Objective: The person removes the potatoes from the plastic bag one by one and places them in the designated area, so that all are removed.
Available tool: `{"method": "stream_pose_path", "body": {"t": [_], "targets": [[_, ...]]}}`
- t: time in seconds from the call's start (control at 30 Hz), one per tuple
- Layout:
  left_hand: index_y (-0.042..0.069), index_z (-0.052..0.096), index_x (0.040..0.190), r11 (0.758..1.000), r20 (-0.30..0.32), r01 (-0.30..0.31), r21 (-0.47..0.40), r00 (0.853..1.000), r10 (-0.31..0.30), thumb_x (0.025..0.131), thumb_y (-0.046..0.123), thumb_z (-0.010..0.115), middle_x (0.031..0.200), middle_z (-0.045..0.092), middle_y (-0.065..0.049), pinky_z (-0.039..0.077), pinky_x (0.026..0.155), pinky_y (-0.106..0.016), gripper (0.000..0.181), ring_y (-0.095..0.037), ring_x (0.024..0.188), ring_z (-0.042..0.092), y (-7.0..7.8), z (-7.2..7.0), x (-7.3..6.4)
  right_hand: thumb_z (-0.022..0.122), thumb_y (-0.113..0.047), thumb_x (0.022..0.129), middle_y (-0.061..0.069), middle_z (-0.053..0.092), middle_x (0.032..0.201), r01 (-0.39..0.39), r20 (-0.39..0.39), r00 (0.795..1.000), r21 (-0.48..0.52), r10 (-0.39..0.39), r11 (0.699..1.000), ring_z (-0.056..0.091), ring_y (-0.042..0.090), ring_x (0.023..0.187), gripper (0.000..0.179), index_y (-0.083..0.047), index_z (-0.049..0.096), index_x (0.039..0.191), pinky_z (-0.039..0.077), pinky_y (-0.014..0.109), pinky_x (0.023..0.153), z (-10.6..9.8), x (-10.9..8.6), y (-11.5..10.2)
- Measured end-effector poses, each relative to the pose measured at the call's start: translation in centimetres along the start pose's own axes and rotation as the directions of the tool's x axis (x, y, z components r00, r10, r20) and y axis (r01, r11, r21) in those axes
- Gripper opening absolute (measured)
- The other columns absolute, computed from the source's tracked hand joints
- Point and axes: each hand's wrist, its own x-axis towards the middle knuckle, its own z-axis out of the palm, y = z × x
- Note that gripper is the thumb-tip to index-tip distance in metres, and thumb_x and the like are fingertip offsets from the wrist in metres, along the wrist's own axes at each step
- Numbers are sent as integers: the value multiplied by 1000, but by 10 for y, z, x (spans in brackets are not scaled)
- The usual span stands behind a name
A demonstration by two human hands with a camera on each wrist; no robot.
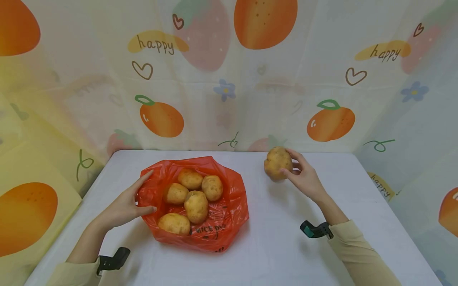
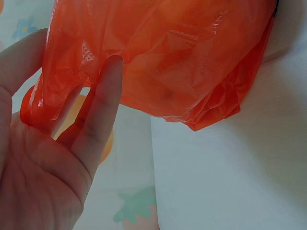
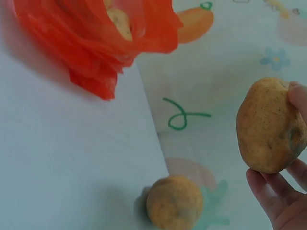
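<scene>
A red plastic bag (image 1: 232, 198) lies with its mouth spread, several potatoes (image 1: 196, 207) inside it. My left hand (image 1: 123, 206) holds the bag's left side, thumb and fingers spread along the rim; in the left wrist view the thin film (image 2: 168, 67) passes among the fingers. Right of the bag, my right hand (image 1: 305, 174) grips a potato (image 1: 277, 161) between thumb and fingers, raised above the table. The right wrist view shows this held potato (image 3: 268, 127) and another potato (image 3: 175, 203) resting on the table near its far edge, mostly hidden behind the held one in the head view.
The table has a white cover (image 1: 272, 254). Behind it hangs a curtain (image 1: 247, 115) printed with fruit, hearts and words, which also runs along both sides. A dark camera mount (image 1: 114, 260) sits on the left wrist, another wrist mount (image 1: 316, 229) on the right.
</scene>
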Motion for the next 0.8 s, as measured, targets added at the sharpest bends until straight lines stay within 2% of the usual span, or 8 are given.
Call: {"method": "stream_pose_path", "body": {"t": [0.2,0.3,0.57,0.8], "targets": [[33,11,139,1000,4,3,-7,1000,-3,71,27,71,131,34,-13,45,82,-47,91,-32,111,42,0,-1,0,61,-30,80,11,39,127,-72,-40,997,-8,71,997,51,26,99,62,-24,31,134,47,18,73,-9,1,15],[35,12,139,1000,6,6,-13,1000,-6,71,27,71,131,33,-12,45,81,-46,90,-32,111,42,0,0,-1,61,-32,80,12,38,128,-97,-51,994,-16,96,995,50,28,100,63,-24,31,134,47,17,70,-12,2,24],[37,11,138,1000,15,14,-27,1000,-13,71,28,71,133,31,-12,46,80,-46,90,-33,113,40,-1,-1,-1,60,-34,80,14,38,128,-118,-85,990,-58,113,991,49,30,99,64,-20,30,135,47,18,68,-18,2,39],[37,11,138,1000,12,10,-25,1000,-10,72,27,71,133,31,-12,46,80,-46,90,-33,113,40,-2,-1,-1,57,-41,80,13,35,131,-197,-87,978,-64,191,978,46,32,103,66,-22,27,136,48,22,71,-22,5,53]]}}
